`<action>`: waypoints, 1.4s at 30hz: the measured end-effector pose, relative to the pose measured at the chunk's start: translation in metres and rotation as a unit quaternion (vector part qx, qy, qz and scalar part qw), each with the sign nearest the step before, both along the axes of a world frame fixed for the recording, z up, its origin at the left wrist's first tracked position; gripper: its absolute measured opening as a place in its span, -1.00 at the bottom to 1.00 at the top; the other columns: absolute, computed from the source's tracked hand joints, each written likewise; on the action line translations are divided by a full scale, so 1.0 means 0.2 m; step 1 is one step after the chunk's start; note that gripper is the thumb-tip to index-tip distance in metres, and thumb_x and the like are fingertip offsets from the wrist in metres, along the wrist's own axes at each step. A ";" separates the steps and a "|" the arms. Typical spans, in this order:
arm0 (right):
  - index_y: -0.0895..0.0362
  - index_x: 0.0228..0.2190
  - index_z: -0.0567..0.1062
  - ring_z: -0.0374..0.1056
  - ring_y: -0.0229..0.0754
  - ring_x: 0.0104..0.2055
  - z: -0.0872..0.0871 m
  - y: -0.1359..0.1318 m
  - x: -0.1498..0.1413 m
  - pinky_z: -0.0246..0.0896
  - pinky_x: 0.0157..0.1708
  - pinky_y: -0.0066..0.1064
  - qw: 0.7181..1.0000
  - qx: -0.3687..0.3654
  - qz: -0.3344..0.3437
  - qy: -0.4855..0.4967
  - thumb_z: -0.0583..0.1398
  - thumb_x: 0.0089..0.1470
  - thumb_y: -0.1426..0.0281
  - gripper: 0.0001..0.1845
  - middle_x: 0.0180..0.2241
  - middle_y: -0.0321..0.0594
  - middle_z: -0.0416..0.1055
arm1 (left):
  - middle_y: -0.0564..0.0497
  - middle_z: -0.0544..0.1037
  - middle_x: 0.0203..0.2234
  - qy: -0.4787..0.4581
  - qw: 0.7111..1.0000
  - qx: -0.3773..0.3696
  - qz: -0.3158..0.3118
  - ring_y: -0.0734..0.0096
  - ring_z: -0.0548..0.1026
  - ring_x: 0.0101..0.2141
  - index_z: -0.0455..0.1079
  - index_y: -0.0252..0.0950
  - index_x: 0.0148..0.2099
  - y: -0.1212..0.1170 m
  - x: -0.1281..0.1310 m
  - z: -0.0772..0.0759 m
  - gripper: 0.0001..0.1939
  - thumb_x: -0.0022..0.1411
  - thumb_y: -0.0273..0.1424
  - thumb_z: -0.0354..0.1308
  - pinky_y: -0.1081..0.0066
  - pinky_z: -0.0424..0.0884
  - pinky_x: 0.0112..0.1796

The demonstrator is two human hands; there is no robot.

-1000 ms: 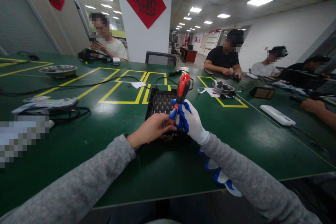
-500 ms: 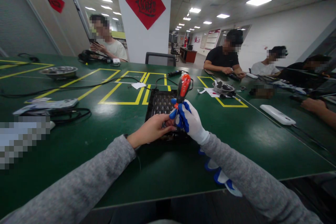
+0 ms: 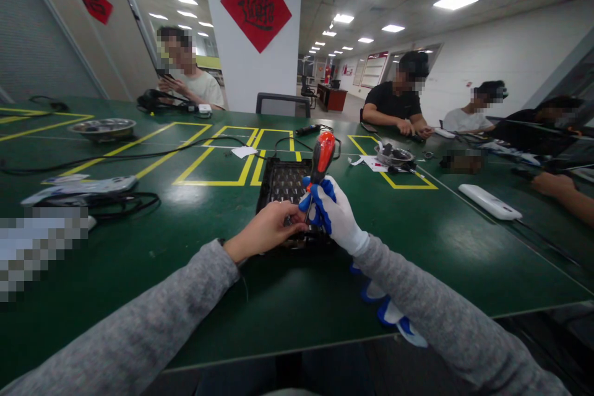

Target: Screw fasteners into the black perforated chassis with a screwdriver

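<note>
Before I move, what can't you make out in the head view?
All in the head view:
Tip of the screwdriver: hidden around the fingers of the left hand.
Anything pinched there: hidden by those fingers.
Near part of the black tray: covered by that hand and the gloved right hand.
Object at far left: pixelated, cut off by the edge.

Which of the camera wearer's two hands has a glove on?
The right hand, gloved in white and blue and gripping the red-and-black screwdriver; the left hand is bare.
</note>
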State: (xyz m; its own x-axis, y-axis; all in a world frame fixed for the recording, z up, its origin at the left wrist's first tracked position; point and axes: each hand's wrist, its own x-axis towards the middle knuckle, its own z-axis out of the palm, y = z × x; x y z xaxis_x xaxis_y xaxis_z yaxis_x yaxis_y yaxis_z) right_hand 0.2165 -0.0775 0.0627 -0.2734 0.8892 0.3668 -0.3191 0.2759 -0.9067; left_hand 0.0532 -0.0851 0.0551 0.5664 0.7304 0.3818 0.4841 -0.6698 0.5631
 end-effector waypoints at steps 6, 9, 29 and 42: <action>0.10 -0.23 0.30 0.16 -0.41 -0.64 0.02 -0.01 0.01 0.07 -0.66 -0.56 0.998 0.030 -0.059 0.011 0.11 0.08 0.19 -0.73 -0.55 -0.38 0.33 | -0.02 0.47 -0.30 -0.036 0.999 -0.002 -0.002 0.37 0.42 -0.29 0.37 -0.30 -0.15 -0.01 0.01 0.00 -0.81 0.17 -0.38 0.10 0.38 0.34 -0.21; 0.06 -0.16 0.28 0.26 -0.36 -0.54 0.05 -0.02 0.01 0.22 -0.53 -0.48 0.983 0.075 -0.157 0.055 0.10 0.10 0.24 -0.73 -0.43 -0.31 0.39 | -0.05 0.41 -0.20 -0.114 0.992 0.012 0.049 0.34 0.39 -0.22 0.19 -0.27 0.09 -0.03 0.01 0.02 -0.49 0.10 -0.31 0.19 0.33 0.33 -0.15; 0.05 0.05 0.26 0.22 -0.12 0.02 -0.01 0.00 0.03 0.17 0.03 -0.18 0.892 0.263 -0.346 -0.126 0.13 0.06 0.38 -0.51 0.02 -0.08 0.21 | 0.04 0.40 -0.46 -0.218 0.944 -0.002 0.249 0.40 0.37 -0.49 0.03 -0.22 0.22 0.06 -0.08 0.02 -0.53 0.30 -0.26 -0.12 0.39 0.35 -0.38; 0.26 -0.25 0.45 0.35 -0.01 -0.16 0.10 0.36 0.20 0.23 -0.19 -0.28 0.718 0.005 -0.195 -0.668 0.13 -0.04 0.01 -0.44 -0.21 0.10 0.43 | -0.17 0.47 -0.12 -0.067 0.913 0.002 0.403 0.19 0.39 -0.08 0.35 -0.40 -0.01 0.41 -0.35 -0.31 -0.62 0.10 -0.45 0.06 0.26 0.26 -0.02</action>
